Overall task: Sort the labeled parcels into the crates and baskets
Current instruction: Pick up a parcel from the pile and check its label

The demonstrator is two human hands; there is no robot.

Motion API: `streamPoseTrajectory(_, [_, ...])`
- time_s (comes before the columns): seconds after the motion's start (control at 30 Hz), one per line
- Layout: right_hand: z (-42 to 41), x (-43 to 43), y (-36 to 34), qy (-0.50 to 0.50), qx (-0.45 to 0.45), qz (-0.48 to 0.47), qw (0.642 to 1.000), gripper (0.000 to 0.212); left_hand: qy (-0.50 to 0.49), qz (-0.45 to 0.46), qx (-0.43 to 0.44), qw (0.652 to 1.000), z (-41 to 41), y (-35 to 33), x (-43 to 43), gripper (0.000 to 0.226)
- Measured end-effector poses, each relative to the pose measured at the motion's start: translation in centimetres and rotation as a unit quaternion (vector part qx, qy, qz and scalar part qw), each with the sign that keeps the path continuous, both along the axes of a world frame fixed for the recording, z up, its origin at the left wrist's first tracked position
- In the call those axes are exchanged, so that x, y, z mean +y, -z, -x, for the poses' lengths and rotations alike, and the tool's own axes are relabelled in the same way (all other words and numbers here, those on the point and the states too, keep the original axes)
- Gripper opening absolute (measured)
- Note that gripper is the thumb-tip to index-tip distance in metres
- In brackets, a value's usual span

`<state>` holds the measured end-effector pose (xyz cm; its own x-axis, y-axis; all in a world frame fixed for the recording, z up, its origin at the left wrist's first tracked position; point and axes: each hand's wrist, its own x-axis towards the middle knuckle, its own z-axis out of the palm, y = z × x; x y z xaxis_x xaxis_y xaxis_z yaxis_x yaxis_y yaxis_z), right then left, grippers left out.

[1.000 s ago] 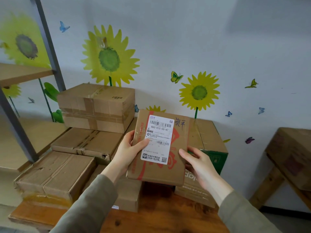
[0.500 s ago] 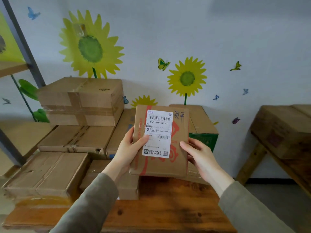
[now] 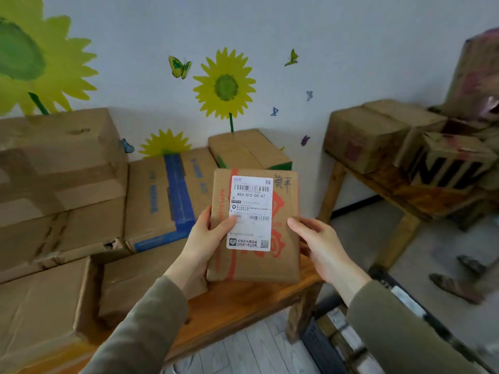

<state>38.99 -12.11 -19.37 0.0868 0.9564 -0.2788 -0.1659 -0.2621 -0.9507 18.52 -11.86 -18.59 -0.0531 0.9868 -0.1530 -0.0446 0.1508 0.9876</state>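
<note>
I hold a flat brown cardboard parcel [image 3: 280, 263] upright in front of me, its white shipping label [image 3: 251, 211] with barcodes facing the camera and red print beside it. My left hand [image 3: 208, 236] grips its left edge, thumb lying across the label's lower left. My right hand [image 3: 318, 244] grips the right edge, fingers wrapped behind the parcel. A dark crate [image 3: 332, 344] holding parcels shows on the floor at the lower right, partly hidden by my right sleeve.
A wooden bench [image 3: 237, 303] below the parcel carries stacked cardboard boxes [image 3: 62, 190], one with blue tape [image 3: 178, 195]. A second wooden bench [image 3: 399, 198] at the right bears more boxes. Another person's sandalled feet [image 3: 456, 282] stand on the floor at right.
The view has swung right and down, bringing the right bench's boxes, the floor and the crate into sight. The parcel stays gripped in both hands.
</note>
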Motion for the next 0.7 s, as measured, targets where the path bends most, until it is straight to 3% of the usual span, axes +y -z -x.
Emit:
streamPoseTrajectory(0.23, [-5.0,-5.0,1.6,0.096,-0.008,0.037,0.995,0.010,0.107,0.064,-0.014,0.992,-5.8,2.4,-0.2,0.040])
streamPoseTrajectory(0.53, [-14.8,-10.5,4.3,0.194,0.003,0.093,0.977,0.025,0.211,0.103,-0.003,0.972,-17.2,5.1,-1.6,0.044])
streamPoseTrajectory(0.7, [-21.2,-13.9,5.6,0.238,0.011,0.092,0.967,0.010,0.254,0.119,0.019,0.960,-24.5,6.5,-3.4,0.047])
